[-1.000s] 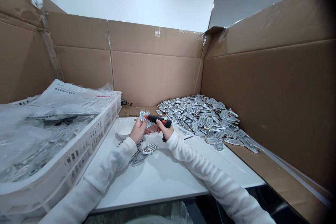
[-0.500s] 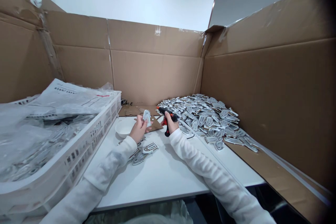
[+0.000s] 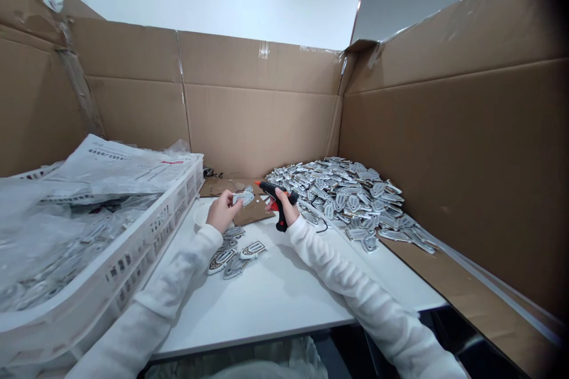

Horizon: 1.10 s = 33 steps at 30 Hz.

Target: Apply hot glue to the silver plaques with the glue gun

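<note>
My right hand point(image 3: 284, 206) grips a black glue gun point(image 3: 276, 195) with an orange tip, its nozzle aimed left. My left hand point(image 3: 221, 210) pinches a small silver shield-shaped badge point(image 3: 243, 196) just in front of the nozzle. Both hands hover over the back of the white table point(image 3: 275, 296). Below them a few loose badges point(image 3: 235, 254) lie flat on the table. A scrap of brown cardboard point(image 3: 253, 212) sits under the glue gun.
A big heap of silver badges point(image 3: 351, 195) lies to the right. A white slotted crate point(image 3: 111, 266) holding plastic bags of parts stands on the left. Tall cardboard walls point(image 3: 453, 148) enclose the table on three sides. A small white bowl point(image 3: 198, 216) is partly behind my left hand.
The glue gun swung away from the badge to the right, then came back toward it. My left hand turned the badge and lifted it slightly.
</note>
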{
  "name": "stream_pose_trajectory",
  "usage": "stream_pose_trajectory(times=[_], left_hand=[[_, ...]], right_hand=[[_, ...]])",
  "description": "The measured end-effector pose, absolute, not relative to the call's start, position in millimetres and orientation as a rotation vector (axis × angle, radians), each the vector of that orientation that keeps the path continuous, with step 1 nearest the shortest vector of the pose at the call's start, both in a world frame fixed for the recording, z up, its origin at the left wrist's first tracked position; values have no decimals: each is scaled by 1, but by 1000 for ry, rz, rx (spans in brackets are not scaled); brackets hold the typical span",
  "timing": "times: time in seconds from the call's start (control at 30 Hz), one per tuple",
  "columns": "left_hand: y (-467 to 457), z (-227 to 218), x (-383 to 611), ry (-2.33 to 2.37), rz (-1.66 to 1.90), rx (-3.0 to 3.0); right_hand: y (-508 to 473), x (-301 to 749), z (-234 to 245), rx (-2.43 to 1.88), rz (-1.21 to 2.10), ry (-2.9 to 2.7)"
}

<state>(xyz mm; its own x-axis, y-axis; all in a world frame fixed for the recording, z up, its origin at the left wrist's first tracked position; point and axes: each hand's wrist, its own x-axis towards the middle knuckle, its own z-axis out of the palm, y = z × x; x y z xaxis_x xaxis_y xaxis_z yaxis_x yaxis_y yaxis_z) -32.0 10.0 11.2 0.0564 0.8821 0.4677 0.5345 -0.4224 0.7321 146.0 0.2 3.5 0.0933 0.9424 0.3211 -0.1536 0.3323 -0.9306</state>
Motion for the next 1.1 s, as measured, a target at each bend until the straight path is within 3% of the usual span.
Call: stream_pose_trajectory(times=[0.37,1.1], left_hand=[[12,7,-18,918,1262,1371],[3,11,-12,947,1221,1300]], right_hand=[[-9,142,-7,-833,891,-1516],[-8,139,-7,-853,1024,-1475]])
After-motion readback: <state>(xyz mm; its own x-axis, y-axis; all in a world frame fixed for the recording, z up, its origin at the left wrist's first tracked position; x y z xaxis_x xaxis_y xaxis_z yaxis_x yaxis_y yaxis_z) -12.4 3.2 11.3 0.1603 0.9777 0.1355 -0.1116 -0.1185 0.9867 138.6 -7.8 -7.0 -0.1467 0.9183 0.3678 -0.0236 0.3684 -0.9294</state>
